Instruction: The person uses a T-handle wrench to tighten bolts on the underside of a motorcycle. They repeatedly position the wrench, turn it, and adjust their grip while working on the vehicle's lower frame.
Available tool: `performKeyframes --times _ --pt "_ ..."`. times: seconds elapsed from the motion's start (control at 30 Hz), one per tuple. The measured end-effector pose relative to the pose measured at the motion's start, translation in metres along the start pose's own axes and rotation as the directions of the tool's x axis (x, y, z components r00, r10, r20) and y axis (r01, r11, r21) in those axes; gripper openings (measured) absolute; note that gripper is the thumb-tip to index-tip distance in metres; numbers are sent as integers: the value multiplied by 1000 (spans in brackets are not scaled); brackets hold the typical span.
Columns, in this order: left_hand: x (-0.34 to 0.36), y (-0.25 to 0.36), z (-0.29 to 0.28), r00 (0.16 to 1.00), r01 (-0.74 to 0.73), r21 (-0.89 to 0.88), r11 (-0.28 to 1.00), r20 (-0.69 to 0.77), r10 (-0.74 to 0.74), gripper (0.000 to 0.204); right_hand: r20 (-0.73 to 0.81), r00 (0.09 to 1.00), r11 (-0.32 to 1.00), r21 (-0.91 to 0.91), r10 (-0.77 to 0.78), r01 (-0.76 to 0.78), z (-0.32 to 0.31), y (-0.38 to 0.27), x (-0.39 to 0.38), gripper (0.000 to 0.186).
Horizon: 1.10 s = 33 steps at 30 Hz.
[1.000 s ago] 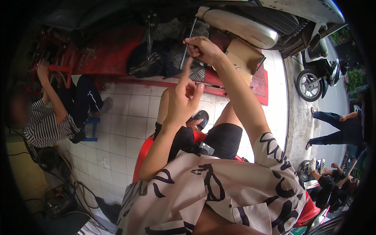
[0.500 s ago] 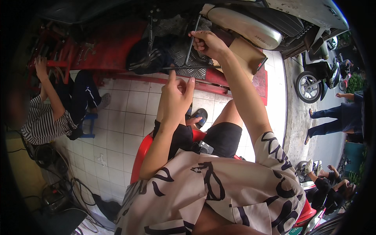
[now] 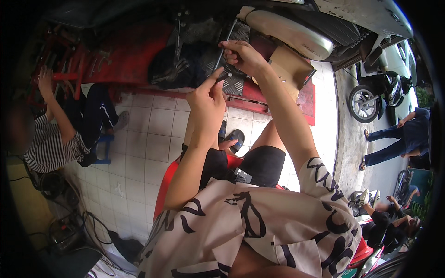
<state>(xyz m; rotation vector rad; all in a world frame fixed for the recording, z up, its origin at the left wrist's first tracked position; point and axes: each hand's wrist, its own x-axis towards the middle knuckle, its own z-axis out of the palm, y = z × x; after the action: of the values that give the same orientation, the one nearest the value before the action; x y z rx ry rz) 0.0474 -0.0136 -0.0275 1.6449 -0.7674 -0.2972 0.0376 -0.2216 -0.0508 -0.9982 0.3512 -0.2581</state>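
My right hand [image 3: 244, 56] pinches the shaft of a T-handle wrench [image 3: 230, 30]. The slim metal shaft slants up to the underside of a motorcycle, beside its silver exhaust muffler [image 3: 289, 32]. Just below, my left hand [image 3: 206, 98] is at the wrench's handle end, index finger stretched out and thumb held apart from it. Whether that fingertip touches the wrench cannot be made out, and the crossbar is not distinguishable now. Its other fingers are curled and partly hidden.
A cardboard box [image 3: 286, 69] stands on the red lift platform [image 3: 125, 60], near a dark cloth [image 3: 164, 69]. At left, a co-worker in a striped shirt [image 3: 55, 143] touches a red frame [image 3: 69, 76]. Cables [image 3: 95, 222] lie lower left; people and motorbikes are at right.
The wrench's crossbar, plain across the shaft before, no longer shows. My left hand has moved up slightly, its index finger swinging right toward the shaft. My right hand has shifted slightly down and left.
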Motion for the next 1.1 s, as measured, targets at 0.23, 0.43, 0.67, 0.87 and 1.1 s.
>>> performKeyframes --times 0.23,0.43,0.67,0.87,1.1 --pt "-13 -2 8 917 -366 166 916 229 325 35 156 982 994 -43 105 -100 6 -5 -17 18" --pt "-19 -7 -6 997 -54 5 999 54 53 43 85 985 985 -99 152 -143 4 -4 -13 17" --pt "-16 -10 -8 957 31 197 980 276 -86 63 91 992 994 -67 88 -82 8 -10 -9 16" --pt "-24 -15 -2 988 -78 -224 971 110 105 66 61 994 989 -116 95 -87 4 -15 -10 17" --pt "-7 -11 13 987 -152 -88 985 -74 145 54 46 996 993 -93 77 -72 5 -14 -15 16"
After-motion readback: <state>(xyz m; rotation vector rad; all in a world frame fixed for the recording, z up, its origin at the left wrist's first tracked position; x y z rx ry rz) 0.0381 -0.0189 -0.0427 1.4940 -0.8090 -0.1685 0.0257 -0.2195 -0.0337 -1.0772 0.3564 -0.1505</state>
